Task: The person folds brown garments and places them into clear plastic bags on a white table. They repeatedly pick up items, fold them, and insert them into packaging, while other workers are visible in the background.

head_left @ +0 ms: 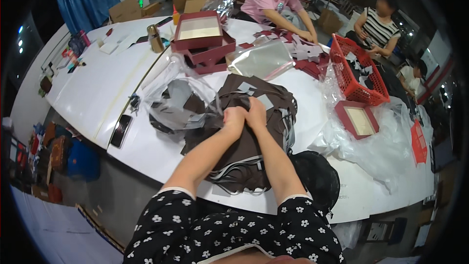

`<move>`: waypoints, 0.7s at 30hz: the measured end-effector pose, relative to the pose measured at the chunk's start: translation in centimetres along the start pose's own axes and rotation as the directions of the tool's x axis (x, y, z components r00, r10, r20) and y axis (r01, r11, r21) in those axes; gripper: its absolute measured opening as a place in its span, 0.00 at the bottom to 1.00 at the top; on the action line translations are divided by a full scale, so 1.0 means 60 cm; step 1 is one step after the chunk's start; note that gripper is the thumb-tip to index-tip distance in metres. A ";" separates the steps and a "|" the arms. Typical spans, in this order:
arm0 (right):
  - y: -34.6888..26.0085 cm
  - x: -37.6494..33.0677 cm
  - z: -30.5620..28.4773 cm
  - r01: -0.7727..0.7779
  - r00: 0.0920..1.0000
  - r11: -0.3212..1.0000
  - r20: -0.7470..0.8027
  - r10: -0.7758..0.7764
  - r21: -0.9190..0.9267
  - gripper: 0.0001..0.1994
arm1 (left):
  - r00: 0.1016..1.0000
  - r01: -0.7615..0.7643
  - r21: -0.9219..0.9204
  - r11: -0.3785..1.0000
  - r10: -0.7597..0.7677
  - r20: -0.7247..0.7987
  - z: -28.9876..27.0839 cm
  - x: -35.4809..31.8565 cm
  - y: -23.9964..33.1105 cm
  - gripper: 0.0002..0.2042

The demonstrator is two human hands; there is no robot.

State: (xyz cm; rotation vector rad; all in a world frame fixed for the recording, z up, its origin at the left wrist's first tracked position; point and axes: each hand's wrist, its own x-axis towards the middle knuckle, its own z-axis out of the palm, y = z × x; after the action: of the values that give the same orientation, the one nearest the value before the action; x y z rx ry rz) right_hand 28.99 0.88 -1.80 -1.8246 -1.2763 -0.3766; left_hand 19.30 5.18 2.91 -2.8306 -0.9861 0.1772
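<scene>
A pile of dark brown flat, soft-looking pieces [234, 146], with grey ribbon-like strips along its sides, lies on the white table in front of me. Both my hands are together over the far half of this pile. My left hand [234, 118] is closed, its fingers pinching a dark brown piece. Right beside it, my right hand [256, 113] is also closed on the dark brown material; its fingertips are partly hidden. Small grey pieces [265, 101] lie on the pile just beyond my hands. To the left, a clear plastic bag [178, 100] holds more dark and grey pieces.
Dark red box parts [199, 32] are stacked at the back, near a clear plastic sheet [261, 59] and a metallic flask [155, 38]. A red basket [359, 71] stands at right above a dark red tray [355, 120]. A phone [120, 131] lies left. A person in pink [273, 0] works opposite.
</scene>
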 end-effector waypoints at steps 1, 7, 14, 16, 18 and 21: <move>-0.011 0.001 -0.002 -0.032 0.998 0.999 0.057 0.034 -0.034 0.24 | 0.987 -0.119 0.030 0.992 0.122 -0.104 0.019 -0.006 -0.026 0.08; -0.052 0.013 -0.022 -0.021 0.988 0.978 0.146 0.052 -0.208 0.22 | 0.887 -0.414 -0.098 0.905 0.376 -0.268 -0.004 -0.057 -0.120 0.12; -0.059 0.011 -0.014 0.034 0.993 0.962 0.120 -0.001 -0.272 0.20 | 0.696 -0.567 -0.284 0.773 0.266 -0.667 0.022 -0.114 -0.128 0.13; -0.056 0.007 -0.012 0.028 0.991 0.955 0.134 0.013 -0.296 0.20 | 0.688 -0.627 -0.334 0.703 0.300 -0.660 0.017 -0.156 -0.115 0.12; -0.060 0.010 -0.009 0.023 0.993 0.955 0.118 0.013 -0.296 0.20 | 0.612 -0.753 -0.341 0.562 0.409 -0.677 0.009 -0.237 -0.077 0.13; -0.059 0.004 0.001 0.046 0.994 0.957 0.106 -0.016 -0.286 0.20 | 0.731 -0.638 -0.535 0.554 0.218 -0.646 0.044 -0.289 -0.080 0.15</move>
State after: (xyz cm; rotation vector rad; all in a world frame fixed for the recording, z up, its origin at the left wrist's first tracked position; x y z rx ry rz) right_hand 25.99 1.44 -0.02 -2.0928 -1.3791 -0.5140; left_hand 2.47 -1.71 2.24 -3.4389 -0.1556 -1.1677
